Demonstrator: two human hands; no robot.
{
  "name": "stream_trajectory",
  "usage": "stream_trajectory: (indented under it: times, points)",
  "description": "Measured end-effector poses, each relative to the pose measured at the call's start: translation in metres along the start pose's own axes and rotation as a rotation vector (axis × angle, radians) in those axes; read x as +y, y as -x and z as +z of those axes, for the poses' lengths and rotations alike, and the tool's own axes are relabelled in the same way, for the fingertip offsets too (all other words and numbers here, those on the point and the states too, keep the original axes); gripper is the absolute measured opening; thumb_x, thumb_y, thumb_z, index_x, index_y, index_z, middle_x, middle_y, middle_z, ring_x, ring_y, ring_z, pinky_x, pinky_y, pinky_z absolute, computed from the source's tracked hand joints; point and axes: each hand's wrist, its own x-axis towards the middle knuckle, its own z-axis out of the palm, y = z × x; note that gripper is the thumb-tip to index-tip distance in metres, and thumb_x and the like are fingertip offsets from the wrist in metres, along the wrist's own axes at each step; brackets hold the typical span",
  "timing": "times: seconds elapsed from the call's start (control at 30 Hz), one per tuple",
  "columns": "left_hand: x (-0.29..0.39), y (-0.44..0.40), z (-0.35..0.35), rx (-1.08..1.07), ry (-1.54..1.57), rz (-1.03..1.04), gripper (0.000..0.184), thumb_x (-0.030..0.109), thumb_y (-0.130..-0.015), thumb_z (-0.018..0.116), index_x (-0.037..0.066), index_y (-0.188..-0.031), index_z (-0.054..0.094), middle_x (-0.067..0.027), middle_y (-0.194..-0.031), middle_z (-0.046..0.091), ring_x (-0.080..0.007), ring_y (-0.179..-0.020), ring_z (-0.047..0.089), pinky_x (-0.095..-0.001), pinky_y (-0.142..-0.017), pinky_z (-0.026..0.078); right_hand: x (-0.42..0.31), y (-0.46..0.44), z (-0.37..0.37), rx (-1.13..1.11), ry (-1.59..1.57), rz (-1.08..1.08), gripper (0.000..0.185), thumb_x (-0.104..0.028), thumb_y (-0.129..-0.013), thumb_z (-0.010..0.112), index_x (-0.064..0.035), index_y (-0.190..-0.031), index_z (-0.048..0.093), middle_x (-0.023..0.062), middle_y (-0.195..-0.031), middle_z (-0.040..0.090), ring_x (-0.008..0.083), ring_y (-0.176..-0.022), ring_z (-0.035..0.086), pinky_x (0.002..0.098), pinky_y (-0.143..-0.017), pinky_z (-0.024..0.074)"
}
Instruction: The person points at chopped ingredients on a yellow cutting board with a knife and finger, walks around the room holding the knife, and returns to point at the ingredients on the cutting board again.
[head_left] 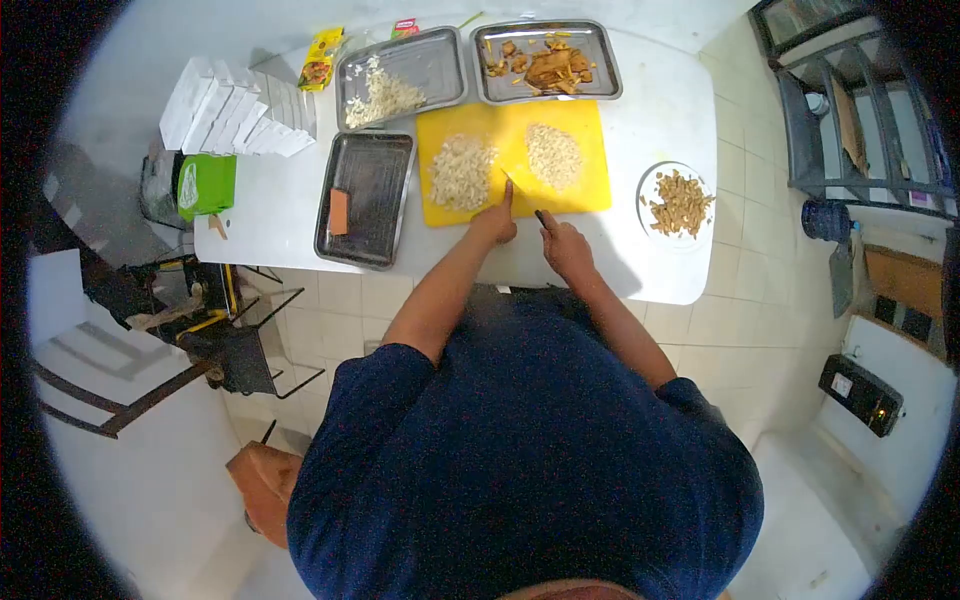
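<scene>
My right hand (568,249) is closed around the dark handle of a knife (542,217) at the front edge of the yellow cutting board (510,205). The knife's blade points up and left over the board and is hard to make out. Beside it, my left hand (494,223) stretches its index finger onto the board near the blade, its other fingers curled in. Pale chopped pieces form a larger pile (461,172) on the board's left half. A second pile of finer pale pieces (553,156) lies on the right half.
Metal trays hold shredded pale pieces (385,98), brown pieces (558,68) and an orange-brown block (338,212). A white plate (648,222) bears brown chopped bits. White boxes (215,108), a green package (207,184) and a yellow packet (321,60) occupy the table's left side.
</scene>
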Motion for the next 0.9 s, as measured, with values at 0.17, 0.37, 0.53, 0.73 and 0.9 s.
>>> stream_trajectory:
  times: [0.17, 0.37, 0.53, 0.73, 0.9]
  points:
    - [-0.011, -0.015, 0.015, -0.005, -0.026, 0.026, 0.098, 0.024, -0.085, 0.054, 0.017, -0.152, -0.018, -0.0302, -0.111, 0.063, -0.0427, -0.101, 0.064, -0.0513, -0.091, 0.049, 0.007, -0.017, -0.002, 0.054, -0.051, -0.101, 0.033, -0.021, -0.092, 0.055, -0.0116, -0.124, 0.057, 0.0242, -0.085, 0.065, 0.042, -0.078, 0.064, 0.0527, -0.068, 0.0526]
    - [-0.003, 0.003, 0.003, -0.009, -0.105, -0.014, 0.093, 0.018, -0.081, 0.048, 0.017, -0.154, -0.009, -0.0256, -0.118, 0.062, -0.0378, -0.107, 0.063, -0.05, -0.096, 0.047, -0.004, -0.009, -0.032, -0.064, 0.009, -0.022, 0.032, -0.02, -0.092, 0.054, -0.0117, -0.122, 0.059, 0.0252, -0.087, 0.065, 0.0421, -0.079, 0.065, 0.0529, -0.07, 0.0527]
    - [-0.008, 0.001, 0.006, 0.025, -0.155, 0.007, 0.089, 0.019, -0.083, 0.047, 0.017, -0.155, -0.004, -0.0238, -0.115, 0.064, -0.0374, -0.102, 0.065, -0.0508, -0.091, 0.049, 0.001, -0.001, -0.015, -0.031, 0.016, -0.045, 0.035, -0.022, -0.092, 0.054, -0.015, -0.126, 0.056, 0.0241, -0.085, 0.065, 0.0416, -0.078, 0.065, 0.0536, -0.068, 0.0531]
    - [-0.012, 0.003, -0.004, 0.009, -0.192, 0.037, 0.088, 0.02, -0.083, 0.048, 0.018, -0.155, -0.002, -0.0232, -0.112, 0.065, -0.037, -0.1, 0.066, -0.0495, -0.089, 0.051, 0.0, -0.008, -0.006, -0.004, 0.043, -0.042, 0.035, -0.022, -0.093, 0.053, -0.0142, -0.127, 0.054, 0.0237, -0.085, 0.065, 0.0414, -0.076, 0.065, 0.0535, -0.068, 0.0534]
    - [-0.013, 0.01, -0.007, -0.024, -0.205, 0.029, 0.092, 0.018, -0.082, 0.05, 0.021, -0.155, -0.007, -0.0234, -0.112, 0.065, -0.0358, -0.1, 0.066, -0.0474, -0.09, 0.05, 0.005, 0.004, -0.017, -0.05, 0.005, -0.046, 0.037, -0.023, -0.093, 0.053, -0.0161, -0.13, 0.051, 0.0242, -0.085, 0.064, 0.0424, -0.076, 0.065, 0.054, -0.067, 0.0529]
